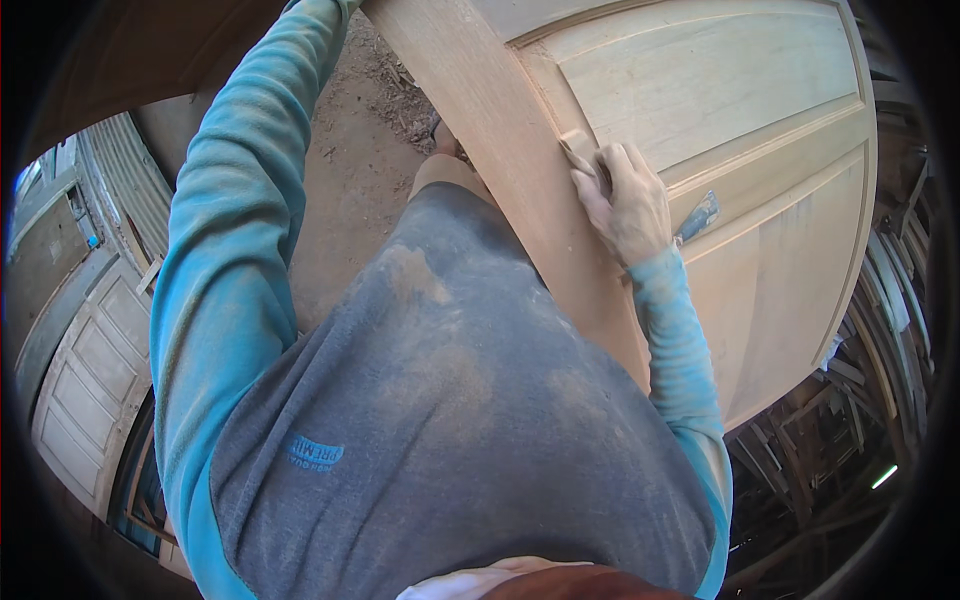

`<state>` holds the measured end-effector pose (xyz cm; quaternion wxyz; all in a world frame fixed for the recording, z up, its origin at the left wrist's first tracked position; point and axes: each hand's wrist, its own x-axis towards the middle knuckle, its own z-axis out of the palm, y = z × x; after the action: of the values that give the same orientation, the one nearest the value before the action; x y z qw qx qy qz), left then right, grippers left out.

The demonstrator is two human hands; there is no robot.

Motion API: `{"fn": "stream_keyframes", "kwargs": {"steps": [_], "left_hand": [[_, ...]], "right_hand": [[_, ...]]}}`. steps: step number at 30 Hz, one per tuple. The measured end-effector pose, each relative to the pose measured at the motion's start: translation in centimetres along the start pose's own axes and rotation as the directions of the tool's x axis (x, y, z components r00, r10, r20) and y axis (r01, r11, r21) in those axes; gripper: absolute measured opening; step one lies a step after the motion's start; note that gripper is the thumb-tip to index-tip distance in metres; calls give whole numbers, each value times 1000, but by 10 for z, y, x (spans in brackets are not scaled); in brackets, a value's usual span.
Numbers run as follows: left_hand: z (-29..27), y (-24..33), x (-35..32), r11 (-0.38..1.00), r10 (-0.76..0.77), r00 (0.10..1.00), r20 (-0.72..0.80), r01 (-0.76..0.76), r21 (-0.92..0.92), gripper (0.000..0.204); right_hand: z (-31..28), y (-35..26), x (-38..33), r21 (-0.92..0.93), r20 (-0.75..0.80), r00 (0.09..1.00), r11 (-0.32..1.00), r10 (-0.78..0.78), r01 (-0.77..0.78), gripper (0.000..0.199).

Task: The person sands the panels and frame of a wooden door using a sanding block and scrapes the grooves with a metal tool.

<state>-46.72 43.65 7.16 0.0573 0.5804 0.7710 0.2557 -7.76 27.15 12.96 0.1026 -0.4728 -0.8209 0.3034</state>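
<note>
A: Item one, nearest?

B: The person's own torso in a dusty grey shirt [450, 400] with teal sleeves [215, 290]. It fills the middle of the view and hides most of the ground below.

A: Next out?

B: A bare wooden door [720, 130], pale, unpainted, with raised panels, running from upper middle to the right. Its long edge [500, 130] crosses just in front of the torso. A small blue-grey smear [698, 215] sits on a panel rail, just beside the right wrist.

A: Hands?

B: Right hand [625, 200]: fingers curled together, pressing a small block of sanding paper [578, 148] against the door frame near the panel moulding. Left hand: arm reaches up along the door's far side; the hand is out of view behind the edge, so its grip cannot be told.

A: Surface and room?

B: Brown dirt floor [350, 170] strewn with shavings. At far left, a pale panelled door [95, 370] leaning by a corrugated metal wall [125, 180]. At far right, stacked timber strips [880, 300] in shadow.
</note>
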Motion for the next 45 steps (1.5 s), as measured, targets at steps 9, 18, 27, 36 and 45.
{"fn": "stream_keyframes", "kwargs": {"steps": [9, 18, 27, 36, 45], "left_hand": [[10, -4, 5, 998, 50, 998, -45, -52, -45, 40], [8, 0, 6, 998, 10, 1000, -23, -11, -56, 41], [8, -7, 11, 999, 36, 999, -28, -35, 20, 45], [4, -1, 9, 996, 1, 1000, -7, -1, -89, 42], [9, -7, 2, 996, 36, 999, -15, -37, -80, 40]], "right_hand": [[3, -3, 75, 52, -222, 970, 992, -103, 117, 19], [-23, 0, -87, -224, -55, 996, 971, 70, -80, 22], [-26, -11, -97, -326, 9, 993, 939, 116, -107, 16], [-15, -18, -87, -339, -56, 990, 930, 131, -142, 18], [1, -13, -70, -234, -143, 979, 956, 146, -176, 22]]}}
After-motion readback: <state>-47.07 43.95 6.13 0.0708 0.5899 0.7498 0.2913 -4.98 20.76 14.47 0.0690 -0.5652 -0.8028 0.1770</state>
